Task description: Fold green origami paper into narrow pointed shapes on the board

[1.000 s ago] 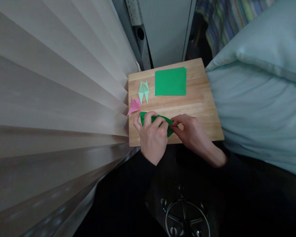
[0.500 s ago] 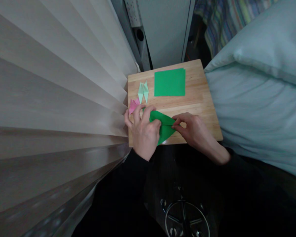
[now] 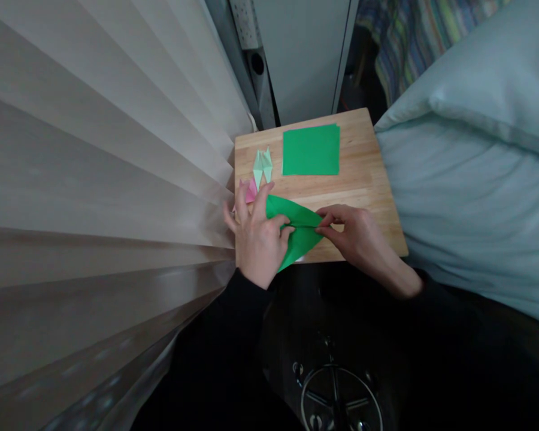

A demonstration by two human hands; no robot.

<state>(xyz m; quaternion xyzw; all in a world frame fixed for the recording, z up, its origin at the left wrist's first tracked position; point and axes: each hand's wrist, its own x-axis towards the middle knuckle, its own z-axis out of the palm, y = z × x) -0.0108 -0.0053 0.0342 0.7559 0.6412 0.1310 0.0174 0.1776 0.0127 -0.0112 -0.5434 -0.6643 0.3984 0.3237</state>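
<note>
A sheet of green origami paper lies at the front of the small wooden table, folded to a point on the right, with a crease line across its middle. My right hand pinches that pointed end between thumb and fingers. At the crease, the thumb and index finger of my left hand close on the paper, while its other fingers spread toward the far left. Just past those fingers is a pink folded paper piece, partly hidden. Behind it rests a pale green folded paper piece.
A stack of green paper lies toward the back of the wooden table. A pleated curtain hangs along the left edge. Light bedding borders the right side, and a wheeled chair base shows on the floor below.
My left hand has shifted slightly left, its thumb and index finger now drawn together at the crease and its other fingers raised more. The right hand keeps its pinch on the tip.
</note>
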